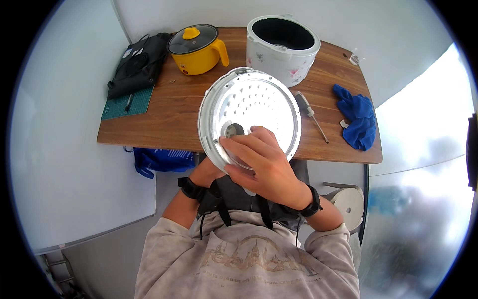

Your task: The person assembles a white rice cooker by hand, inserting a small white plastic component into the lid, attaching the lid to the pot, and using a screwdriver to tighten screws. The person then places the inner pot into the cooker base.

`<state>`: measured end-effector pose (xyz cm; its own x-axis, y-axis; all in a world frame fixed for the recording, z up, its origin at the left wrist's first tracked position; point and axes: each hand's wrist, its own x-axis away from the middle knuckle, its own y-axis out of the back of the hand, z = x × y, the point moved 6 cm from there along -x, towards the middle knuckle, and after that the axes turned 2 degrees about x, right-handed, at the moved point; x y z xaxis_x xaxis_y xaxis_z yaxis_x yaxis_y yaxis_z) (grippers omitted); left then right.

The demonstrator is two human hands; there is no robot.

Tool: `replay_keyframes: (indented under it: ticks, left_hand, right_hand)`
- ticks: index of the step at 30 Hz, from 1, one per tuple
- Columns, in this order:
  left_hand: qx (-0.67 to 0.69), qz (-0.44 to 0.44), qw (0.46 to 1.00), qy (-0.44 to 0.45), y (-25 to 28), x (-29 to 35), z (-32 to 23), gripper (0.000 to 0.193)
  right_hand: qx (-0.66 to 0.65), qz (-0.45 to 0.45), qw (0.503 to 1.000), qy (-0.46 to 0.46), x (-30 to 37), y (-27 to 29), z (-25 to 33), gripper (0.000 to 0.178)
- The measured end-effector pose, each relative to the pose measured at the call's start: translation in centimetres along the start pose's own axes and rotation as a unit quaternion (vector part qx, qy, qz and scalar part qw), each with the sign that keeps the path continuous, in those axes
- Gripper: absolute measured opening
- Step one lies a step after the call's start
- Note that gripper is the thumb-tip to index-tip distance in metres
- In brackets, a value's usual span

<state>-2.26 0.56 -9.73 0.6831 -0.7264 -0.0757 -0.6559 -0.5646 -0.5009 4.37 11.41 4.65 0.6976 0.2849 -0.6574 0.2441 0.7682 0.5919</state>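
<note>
A round, shiny metal rice cooker lid (269,107) is tilted up in front of me over the table's near edge, its dimpled inner face toward me. A round vent hole (232,130) sits in its lower left part. My left hand (211,172) holds the lid from beneath at its lower left edge, with its fingers hidden behind it. Over the lower part of that face lies my right hand (266,164), index finger and thumb stretched apart. The index fingertip touches the lid just below the vent hole. Nothing shows in the right hand.
Behind the lid stands a white flowered rice cooker body (279,62), its top uncovered. Left of it is a yellow electric pot (199,57). A screwdriver (312,113) and a blue cloth (357,119) lie right. A black device (134,67) rests partly on a green cutting mat (142,102).
</note>
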Motion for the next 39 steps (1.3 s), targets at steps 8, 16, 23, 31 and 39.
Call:
replay_keyframes:
  ticks: [8, 16, 23, 31, 39]
  left_hand:
    - [-0.009, 0.003, 1.000, -0.005, 0.1, 0.7, -0.2, 0.061]
    - [-0.018, 0.006, 1.000, -0.010, -0.1, 0.7, 0.1, 0.063]
    - [-0.027, 0.007, 0.999, -0.019, -0.5, 0.3, 0.4, 0.064]
    - [-0.029, 0.007, 0.999, -0.026, -0.6, 0.1, 0.4, 0.066]
    - [-0.032, 0.007, 0.999, -0.031, -0.4, 0.1, 0.5, 0.067]
  right_hand:
    - [0.070, 0.072, 0.995, -0.014, -0.4, 0.9, 0.9, 0.065]
    - [0.038, 0.043, 0.998, 0.004, -0.1, 0.3, 0.2, 0.065]
    - [0.032, 0.007, 0.999, -0.015, -0.2, 0.5, 0.4, 0.061]
    - [0.023, 0.016, 1.000, -0.009, -0.7, 0.0, 0.2, 0.060]
    - [0.027, 0.018, 0.999, -0.019, -0.5, -0.4, -0.2, 0.060]
